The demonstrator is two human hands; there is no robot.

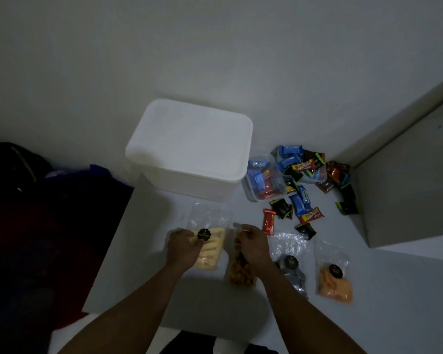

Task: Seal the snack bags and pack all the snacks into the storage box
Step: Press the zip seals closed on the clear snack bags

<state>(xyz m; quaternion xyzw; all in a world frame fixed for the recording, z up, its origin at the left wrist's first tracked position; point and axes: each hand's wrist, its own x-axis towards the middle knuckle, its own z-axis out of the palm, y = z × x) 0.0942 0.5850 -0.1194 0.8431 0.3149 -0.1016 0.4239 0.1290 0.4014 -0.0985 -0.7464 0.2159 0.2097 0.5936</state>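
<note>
A white lidded storage box [189,146] stands at the back of the table. Just in front of it, my left hand [182,247] rests on a clear bag of pale yellow sticks [212,249], fingers curled at its edge. My right hand [252,245] pinches the top of a clear bag of orange-brown snack balls [241,273]. To the right lie a bag of dark round snacks [290,272] and a bag of orange chips [334,282]. Small wrapped candies [302,203] are scattered beyond them.
A clear tub [262,180] holding several candies lies next to the box. A grey wall block [407,190] rises at the right. Dark cloth and bags [49,200] fill the floor at the left. The table's front edge is near my body.
</note>
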